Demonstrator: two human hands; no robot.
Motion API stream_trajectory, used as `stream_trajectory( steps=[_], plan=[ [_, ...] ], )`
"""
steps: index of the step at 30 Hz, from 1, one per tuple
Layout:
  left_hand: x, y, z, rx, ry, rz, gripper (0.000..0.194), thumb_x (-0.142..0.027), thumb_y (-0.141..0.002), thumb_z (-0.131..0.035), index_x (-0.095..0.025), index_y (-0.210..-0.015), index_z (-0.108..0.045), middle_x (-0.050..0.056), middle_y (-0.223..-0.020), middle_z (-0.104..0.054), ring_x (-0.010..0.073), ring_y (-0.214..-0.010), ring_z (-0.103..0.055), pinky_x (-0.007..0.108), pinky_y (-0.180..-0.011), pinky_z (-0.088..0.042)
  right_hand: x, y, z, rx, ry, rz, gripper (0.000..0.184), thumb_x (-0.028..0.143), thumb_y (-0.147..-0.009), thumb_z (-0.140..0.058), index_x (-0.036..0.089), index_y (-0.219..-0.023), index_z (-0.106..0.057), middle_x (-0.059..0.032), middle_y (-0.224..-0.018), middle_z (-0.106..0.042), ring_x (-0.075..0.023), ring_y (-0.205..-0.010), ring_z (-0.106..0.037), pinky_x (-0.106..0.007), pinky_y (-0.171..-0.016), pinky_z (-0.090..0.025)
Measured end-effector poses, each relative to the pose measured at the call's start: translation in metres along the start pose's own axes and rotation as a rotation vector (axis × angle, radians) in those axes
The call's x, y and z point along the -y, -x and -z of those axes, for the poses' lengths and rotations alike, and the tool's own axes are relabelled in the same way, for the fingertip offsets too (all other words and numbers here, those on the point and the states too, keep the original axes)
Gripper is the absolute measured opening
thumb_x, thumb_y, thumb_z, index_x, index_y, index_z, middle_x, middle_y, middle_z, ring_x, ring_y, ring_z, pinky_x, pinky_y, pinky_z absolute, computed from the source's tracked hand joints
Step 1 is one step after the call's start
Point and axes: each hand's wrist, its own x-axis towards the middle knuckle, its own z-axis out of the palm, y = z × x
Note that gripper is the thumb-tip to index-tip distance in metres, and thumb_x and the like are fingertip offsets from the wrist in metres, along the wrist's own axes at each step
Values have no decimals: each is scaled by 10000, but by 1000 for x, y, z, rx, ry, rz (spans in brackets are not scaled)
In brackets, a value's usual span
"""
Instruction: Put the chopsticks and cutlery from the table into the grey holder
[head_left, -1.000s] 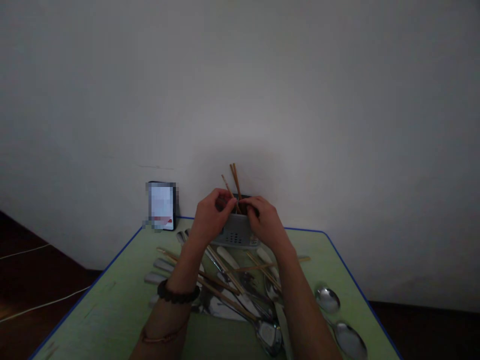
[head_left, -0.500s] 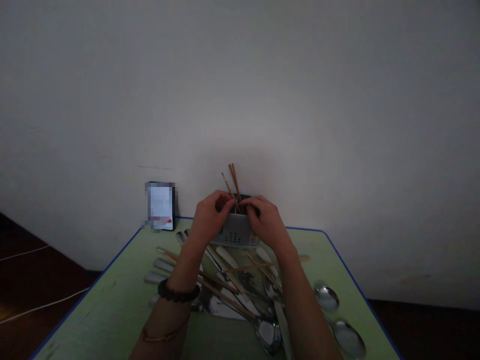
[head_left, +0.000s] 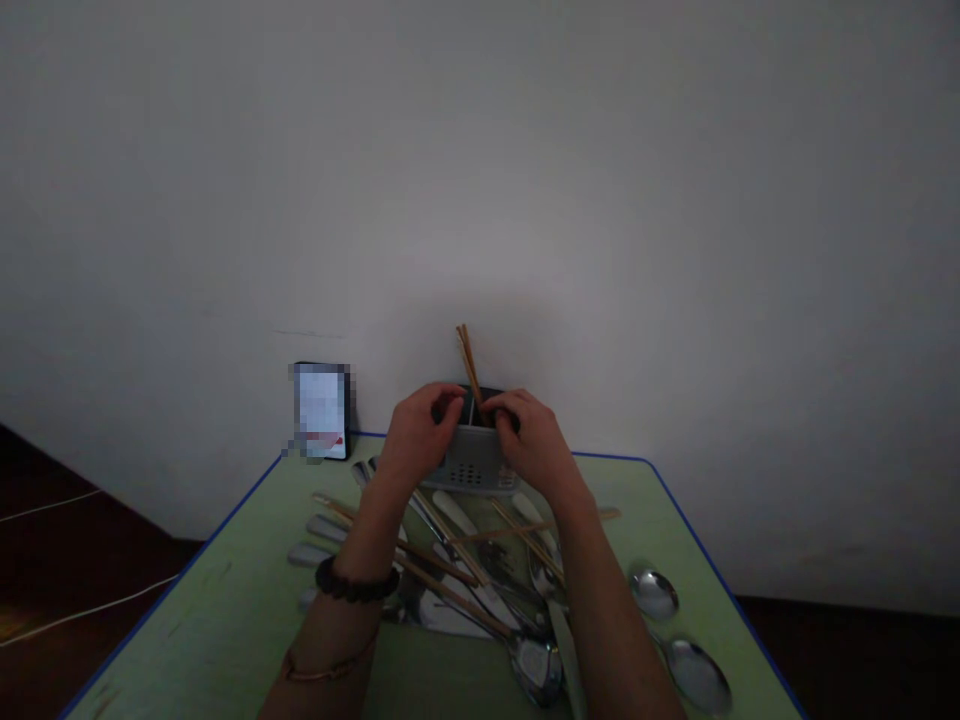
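A grey utensil holder (head_left: 474,448) with a perforated front and an inner divider stands against the wall. A small bunch of wooden chopsticks (head_left: 469,360) rises from it, leaning to the left. My right hand (head_left: 527,435) pinches the chopsticks low down, at the holder's right compartment. At the left side of the rim is my left hand (head_left: 421,432), its thumb and index finger slightly apart with nothing visible between them. Its other fingers are mostly hidden. The lower ends of the chopsticks are out of sight inside the holder.
Loose chopsticks (head_left: 427,582), knives and forks lie jumbled under my forearms on the green table (head_left: 217,610). A large spoon (head_left: 536,668) is near the front, and two more spoons (head_left: 697,675) lie at the right. A phone (head_left: 322,410) stands at the back left.
The chopstick that leaned apart at my left fingers now stands together with the others. My left fingers have come away from it slightly; my right hand has hardly moved.
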Motion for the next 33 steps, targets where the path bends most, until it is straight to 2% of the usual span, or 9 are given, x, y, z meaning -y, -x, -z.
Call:
stream_trajectory(
  steps=[6,9,12,16,21,24,26,30,33],
  plan=[
    [-13,6,13,-137,-49,-80,149,-217,-801,-512,-177,-875,-635,36,-854,-672,154,-766,-609,264,-731,-476,12,7,14,-61,40,17,252,60,-797,-450,185,-855,-660,-62,-885,-653,-178,-871,-586,-333,-845,-447],
    [-21,20,28,-122,-84,-143,134,-225,-804,-516,-181,-864,-627,32,-837,-661,154,-763,-598,261,-729,-467,23,20,25,-54,62,29,231,68,-801,-465,176,-869,-658,-70,-905,-654,-185,-896,-582,-340,-855,-441],
    [-19,44,44,68,-130,-178,149,-261,-825,-503,-190,-862,-629,33,-820,-650,157,-738,-588,264,-714,-462,30,39,38,18,77,27,208,89,-806,-480,174,-875,-657,-72,-914,-656,-183,-887,-587,-340,-836,-448],
    [-4,76,58,500,-195,-102,197,-325,-804,-541,-218,-920,-658,61,-927,-671,201,-821,-617,302,-759,-468,32,66,50,75,58,-31,193,133,-825,-486,170,-912,-654,-63,-895,-679,-164,-805,-612,-306,-757,-472],
    [1,91,57,768,-285,12,330,-264,-727,-625,-222,-1054,-631,95,-1126,-640,258,-1049,-581,345,-887,-438,30,94,49,425,142,-90,197,200,-803,-556,206,-957,-679,-72,-943,-700,-194,-822,-638,-312,-732,-478],
    [-3,88,57,872,-347,39,373,-257,-721,-631,-213,-1090,-606,89,-1144,-632,248,-1047,-579,331,-882,-439,28,101,46,642,265,-215,323,267,-760,-624,213,-1077,-659,-105,-1043,-678,-240,-948,-622,-333,-804,-464],
    [-3,85,59,907,-419,86,374,-230,-708,-633,-193,-1079,-604,94,-1137,-631,245,-1027,-584,317,-860,-447,28,100,45,740,321,-275,389,298,-784,-600,188,-1157,-619,-128,-1128,-640,-254,-1051,-581,-337,-881,-431],
    [5,81,68,935,-474,159,389,-172,-694,-618,-174,-1082,-598,93,-1130,-630,232,-1011,-590,295,-849,-452,26,97,45,732,376,-309,465,263,-820,-554,143,-1268,-525,-145,-1290,-532,-252,-1205,-467,-321,-992,-345],
    [18,77,80,899,-463,176,405,-182,-719,-596,-166,-1123,-584,89,-1147,-627,216,-1027,-587,287,-876,-447,23,97,44,744,392,-342,497,238,-819,-548,144,-1303,-486,-139,-1306,-520,-244,-1201,-473,-304,-996,-337]
  ],
)
